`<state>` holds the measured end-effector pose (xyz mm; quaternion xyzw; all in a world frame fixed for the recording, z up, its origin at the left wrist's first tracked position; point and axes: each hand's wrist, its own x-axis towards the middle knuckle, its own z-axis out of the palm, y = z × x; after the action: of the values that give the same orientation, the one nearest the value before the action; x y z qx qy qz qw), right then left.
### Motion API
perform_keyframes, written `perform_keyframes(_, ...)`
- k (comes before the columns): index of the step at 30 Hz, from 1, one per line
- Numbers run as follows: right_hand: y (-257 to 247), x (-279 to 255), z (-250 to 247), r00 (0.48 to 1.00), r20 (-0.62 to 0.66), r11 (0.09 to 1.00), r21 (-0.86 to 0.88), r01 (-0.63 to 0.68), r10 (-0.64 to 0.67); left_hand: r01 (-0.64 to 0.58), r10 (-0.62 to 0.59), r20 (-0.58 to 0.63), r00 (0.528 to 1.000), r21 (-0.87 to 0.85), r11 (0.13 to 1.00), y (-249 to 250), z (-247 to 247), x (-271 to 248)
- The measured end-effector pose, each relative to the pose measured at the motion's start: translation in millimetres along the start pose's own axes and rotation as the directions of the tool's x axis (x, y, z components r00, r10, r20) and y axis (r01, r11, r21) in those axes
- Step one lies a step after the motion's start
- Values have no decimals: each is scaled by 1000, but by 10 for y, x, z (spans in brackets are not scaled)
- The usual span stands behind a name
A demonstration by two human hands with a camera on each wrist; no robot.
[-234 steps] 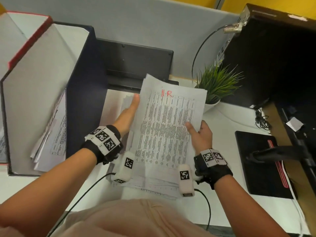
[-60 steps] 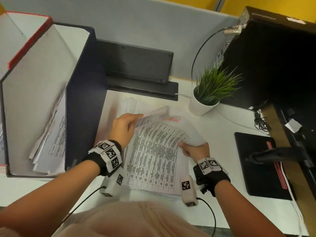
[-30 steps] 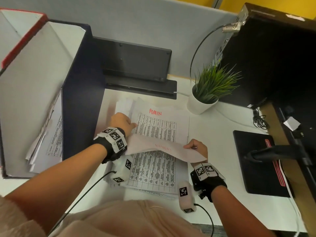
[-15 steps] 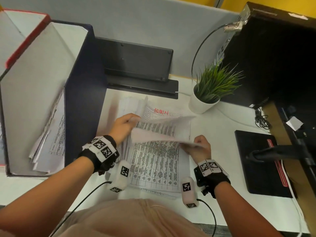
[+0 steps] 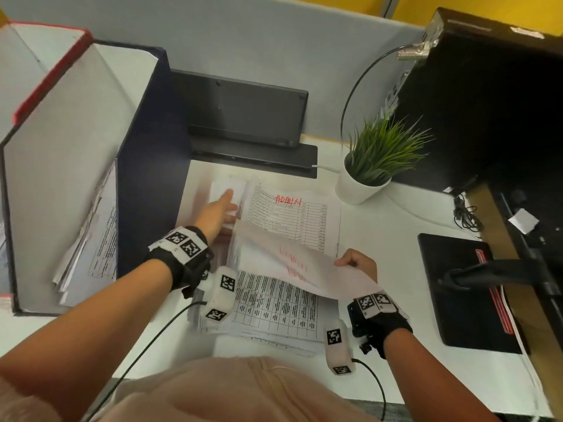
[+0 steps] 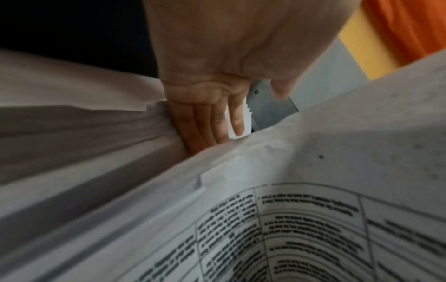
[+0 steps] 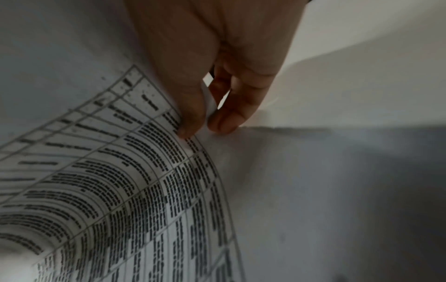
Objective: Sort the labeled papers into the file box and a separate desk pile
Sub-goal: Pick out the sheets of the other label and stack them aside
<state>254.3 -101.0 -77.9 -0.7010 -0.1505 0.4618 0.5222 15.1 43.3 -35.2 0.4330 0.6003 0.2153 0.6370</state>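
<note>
A stack of printed papers point(image 5: 275, 312) lies on the white desk in front of me. Its upper sheet is folded back toward me, with red writing showing through, and my right hand point(image 5: 355, 263) pinches that folded sheet point(image 5: 300, 266) by its edge between thumb and forefinger point(image 7: 205, 126). Beneath it lies a sheet marked ADMIN point(image 5: 288, 201) in red. My left hand point(image 5: 221, 208) reaches along the stack's far left side with straight fingers point(image 6: 212, 122) slid between paper layers. The dark blue file box point(image 5: 149, 166) stands at the left with several papers point(image 5: 100, 239) inside.
A potted plant point(image 5: 367, 175) stands just right of the stack's far end. A black device point(image 5: 243, 117) sits against the partition behind the papers. A black pad point(image 5: 460, 293) and a monitor arm point(image 5: 493, 275) are at the right. A red-edged box point(image 5: 45, 71) stands behind the file box.
My right hand has drawn the top sheet back toward me, baring more of the ADMIN sheet. My left hand let go of that sheet and stretched forward with flat fingers.
</note>
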Motion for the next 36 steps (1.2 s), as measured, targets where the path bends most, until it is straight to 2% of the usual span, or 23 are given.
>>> perform_keyframes(5,-3,42,12,998,-47,999,25,-31,32,1,7,-39,999,196,981,-43,22,49)
perform_keyframes(7,17,20,60,998,-55,990,140,18,-10,-30,41,-47,998,196,980,-46,75,29)
perform_keyframes(10,24,5,78,999,-36,962,272,-2,12,-138,158,-44,986,296,945,-58,114,3)
perform_keyframes(13,-1,-35,78,998,-64,985,171,13,-2,-247,276,-22,961,387,888,-83,102,-12)
perform_keyframes(15,10,-34,57,993,-95,997,32,71,-67,-307,328,8,945,378,874,-96,94,-42)
perform_keyframes(17,8,-77,74,989,-69,979,-162,121,-134,-366,373,45,927,332,869,-113,91,-86)
perform_keyframes(21,22,-66,47,975,-73,963,-188,192,-209,-362,356,65,932,201,910,-170,66,-162)
perform_keyframes(26,6,-60,34,968,-30,951,-198,239,-250,-393,390,55,919,58,918,-155,61,-232)
perform_keyframes(28,-21,-47,52,971,-1,923,-312,227,-240,-358,359,65,931,-23,933,-124,78,-240)
perform_keyframes(30,-30,-25,82,979,36,838,-512,191,-201,-322,325,71,943,-53,945,-91,105,-239)
perform_keyframes(31,-11,-5,82,977,17,814,-550,186,-211,-303,305,72,950,-45,952,-72,121,-241)
perform_keyframes(34,-30,-31,132,959,-66,866,-452,216,-274,-230,236,130,963,-62,971,-39,144,-235)
perform_keyframes(36,-65,-64,200,960,-62,926,-286,246,-274,-222,226,153,962,-44,974,-52,170,-221)
